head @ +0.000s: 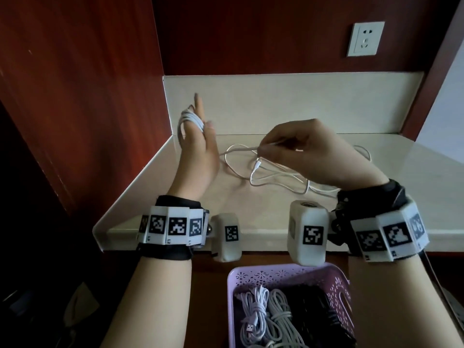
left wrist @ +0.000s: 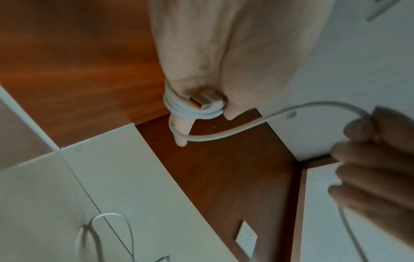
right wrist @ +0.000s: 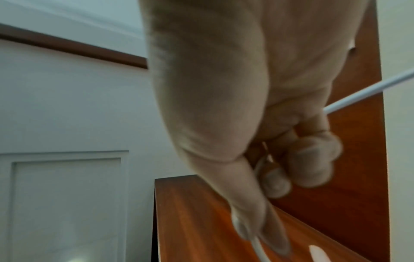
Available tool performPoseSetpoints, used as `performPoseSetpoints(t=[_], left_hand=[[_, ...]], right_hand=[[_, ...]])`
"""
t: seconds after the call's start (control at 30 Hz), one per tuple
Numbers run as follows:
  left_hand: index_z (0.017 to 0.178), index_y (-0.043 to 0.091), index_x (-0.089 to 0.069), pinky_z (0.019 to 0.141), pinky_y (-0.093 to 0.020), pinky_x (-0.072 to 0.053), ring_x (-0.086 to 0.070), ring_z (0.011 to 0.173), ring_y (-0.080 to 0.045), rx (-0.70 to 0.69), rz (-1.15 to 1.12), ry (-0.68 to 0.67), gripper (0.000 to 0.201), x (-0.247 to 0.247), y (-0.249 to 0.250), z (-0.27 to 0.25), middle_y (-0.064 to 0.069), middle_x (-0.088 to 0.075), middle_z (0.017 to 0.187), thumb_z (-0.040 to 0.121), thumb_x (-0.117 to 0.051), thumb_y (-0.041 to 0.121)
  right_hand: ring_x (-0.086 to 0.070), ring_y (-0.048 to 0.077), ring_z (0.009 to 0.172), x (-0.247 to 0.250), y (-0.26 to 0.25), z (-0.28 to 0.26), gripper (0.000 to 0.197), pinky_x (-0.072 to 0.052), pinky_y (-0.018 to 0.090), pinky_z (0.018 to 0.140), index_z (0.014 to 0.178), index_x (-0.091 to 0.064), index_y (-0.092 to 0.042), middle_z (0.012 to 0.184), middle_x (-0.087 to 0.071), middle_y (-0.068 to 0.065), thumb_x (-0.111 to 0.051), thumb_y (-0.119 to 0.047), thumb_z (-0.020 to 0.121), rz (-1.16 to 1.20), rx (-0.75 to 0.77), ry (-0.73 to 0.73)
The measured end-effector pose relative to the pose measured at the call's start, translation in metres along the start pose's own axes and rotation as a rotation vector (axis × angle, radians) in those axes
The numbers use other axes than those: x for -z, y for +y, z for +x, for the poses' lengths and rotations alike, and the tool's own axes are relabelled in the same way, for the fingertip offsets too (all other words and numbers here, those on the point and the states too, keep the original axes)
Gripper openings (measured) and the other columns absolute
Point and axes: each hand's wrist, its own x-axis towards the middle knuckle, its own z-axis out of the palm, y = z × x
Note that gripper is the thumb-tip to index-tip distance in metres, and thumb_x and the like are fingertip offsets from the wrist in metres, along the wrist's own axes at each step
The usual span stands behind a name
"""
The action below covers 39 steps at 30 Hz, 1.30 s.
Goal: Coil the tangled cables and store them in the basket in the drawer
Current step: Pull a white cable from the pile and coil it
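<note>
Left hand [head: 198,146], mid-left of frame, upright with fingers straight, served as a spool: white cable [head: 276,177] wound round them, thumb pinning the turns. Right hand [head: 308,151], centre, pinched the free run to feed it taut. Slack lay looped on the counter [head: 376,209] beneath. Basket [head: 281,272], bottom centre, already held coiled bundles, presumably close for dropping in.
</note>
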Motion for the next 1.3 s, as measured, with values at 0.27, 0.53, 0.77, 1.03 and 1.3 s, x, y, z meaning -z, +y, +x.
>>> performPoseSetpoints(t=[0.27, 0.53, 0.77, 1.03, 1.3], left_hand=[[0.083, 0.010, -0.037, 0.065, -0.037, -0.049, -0.064, 0.069, -0.027, 0.292, 0.587, -0.434, 0.027, -0.010, 0.014, -0.017, -0.011, -0.065, 0.085, 0.104, -0.026, 0.024], [0.103, 0.002, -0.060, 0.032, -0.019, -0.027, -0.035, 0.026, -0.014, 0.522, -0.120, -0.709, 0.071, -0.005, 0.062, -0.016, -0.016, -0.067, 0.060, 0.091, -0.017, 0.057], [0.119, -0.005, -0.047, 0.027, -0.013, -0.019, -0.036, 0.023, -0.006, 0.527, -0.323, -0.726, 0.042, -0.003, 0.062, -0.020, 0.002, -0.074, 0.073, 0.101, -0.033, 0.029], [0.120, -0.004, -0.045, 0.025, -0.012, -0.024, -0.036, 0.023, -0.001, 0.558, -1.152, -0.537, 0.058, 0.010, 0.044, -0.006, 0.002, -0.054, 0.043, 0.102, -0.008, 0.038], [0.101, -0.003, -0.051, 0.032, -0.015, -0.031, -0.037, 0.031, -0.004, 0.526, -1.340, 0.135, 0.032, 0.027, 0.031, 0.004, 0.001, -0.062, 0.063, 0.098, -0.032, 0.022]], right_hand=[[-0.047, 0.001, 0.050, 0.001, 0.014, 0.009, 0.011, -0.036, 0.012, 0.054, 0.080, -0.066, -0.009, 0.054, -0.058, -0.021, -0.062, -0.009, 0.090, 0.166, 0.109, 0.284], [-0.046, 0.002, 0.040, -0.003, 0.030, 0.017, 0.018, -0.033, 0.011, 0.046, 0.082, -0.066, -0.005, 0.048, -0.054, -0.019, -0.060, -0.017, 0.093, 0.156, 0.017, 0.460], [-0.048, 0.009, 0.054, -0.015, 0.050, 0.026, 0.010, -0.040, 0.027, 0.058, 0.082, -0.066, -0.025, 0.076, -0.054, -0.006, -0.063, -0.031, 0.090, 0.075, -0.003, 0.530], [-0.056, 0.012, 0.079, -0.025, 0.056, 0.025, 0.020, -0.045, 0.032, 0.074, 0.106, -0.068, -0.032, 0.081, -0.067, -0.013, -0.053, -0.027, 0.094, -0.375, -0.062, 0.143], [-0.064, 0.016, 0.065, -0.039, 0.041, 0.020, 0.017, -0.046, 0.016, 0.067, 0.107, -0.063, -0.012, 0.072, -0.070, 0.001, -0.056, -0.010, 0.092, -0.090, -0.127, -0.136]])
